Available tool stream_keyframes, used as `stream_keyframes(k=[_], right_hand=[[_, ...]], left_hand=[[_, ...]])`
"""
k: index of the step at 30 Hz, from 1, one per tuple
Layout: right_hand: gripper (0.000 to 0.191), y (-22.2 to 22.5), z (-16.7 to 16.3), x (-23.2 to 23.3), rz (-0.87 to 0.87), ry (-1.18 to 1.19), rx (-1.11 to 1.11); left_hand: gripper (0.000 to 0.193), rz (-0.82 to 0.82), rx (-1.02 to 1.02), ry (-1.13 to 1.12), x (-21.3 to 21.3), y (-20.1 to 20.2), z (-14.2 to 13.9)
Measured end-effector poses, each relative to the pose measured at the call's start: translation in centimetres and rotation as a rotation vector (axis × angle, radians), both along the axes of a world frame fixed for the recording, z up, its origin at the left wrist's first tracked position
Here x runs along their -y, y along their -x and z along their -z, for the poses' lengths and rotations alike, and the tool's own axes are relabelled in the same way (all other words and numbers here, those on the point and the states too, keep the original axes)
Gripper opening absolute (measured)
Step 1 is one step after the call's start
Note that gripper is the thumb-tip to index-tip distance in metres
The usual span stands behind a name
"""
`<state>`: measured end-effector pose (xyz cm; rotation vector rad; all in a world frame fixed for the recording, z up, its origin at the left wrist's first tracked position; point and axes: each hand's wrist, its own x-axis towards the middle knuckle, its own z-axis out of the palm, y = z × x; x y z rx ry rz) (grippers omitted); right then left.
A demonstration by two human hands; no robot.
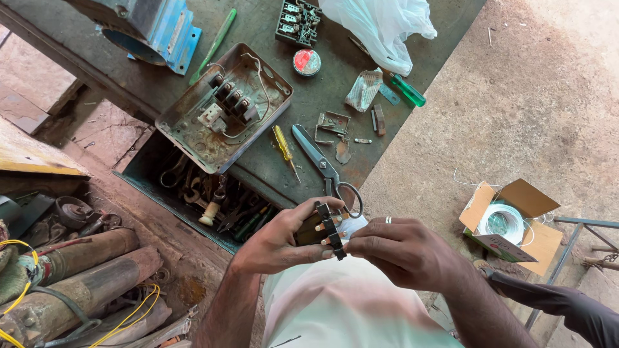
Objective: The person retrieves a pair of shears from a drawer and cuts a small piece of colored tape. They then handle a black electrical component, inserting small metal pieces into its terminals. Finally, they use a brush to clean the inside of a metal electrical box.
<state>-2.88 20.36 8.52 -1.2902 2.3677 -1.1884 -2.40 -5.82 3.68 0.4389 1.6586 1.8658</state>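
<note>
Both my left hand (284,241) and right hand (403,248) pinch the black contact block (327,231) off the bench edge (380,161); a slip drops it.

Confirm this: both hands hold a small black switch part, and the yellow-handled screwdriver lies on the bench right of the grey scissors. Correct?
Not quite. In the head view the yellow-handled screwdriver lies left of the grey scissors, not right. Both the left hand and right hand do hold the small black switch part.

black switch block (327,230) between both hands
</note>
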Motion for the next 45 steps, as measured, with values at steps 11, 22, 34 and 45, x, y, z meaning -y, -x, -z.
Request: stream_keyframes(k=[11, 22, 34, 45], right_hand=[[0.030, 5.2, 5.6, -3.9, 0.496, -0.110, 0.048], [0.018, 10.1, 13.5, -1.1, 0.770, -0.378, -0.066], [0.015, 5.3, 5.8, 0.1, 0.372, 0.214, 0.367], [0.025, 3.2, 0.3, 2.7, 0.235, 0.147, 0.154]], left_hand=[[0.070, -0.060, -0.033, -0.109, 0.8, -0.1, 0.9], [0.075, -0.108, 0.067, -0.094, 1.1, -0.5, 1.4], [0.049, -0.278, -0.014, -0.165, 0.2, -0.6, 2.9], [0.046, -0.273, -0.081, -0.140, -0.3, -0.4, 2.5]])
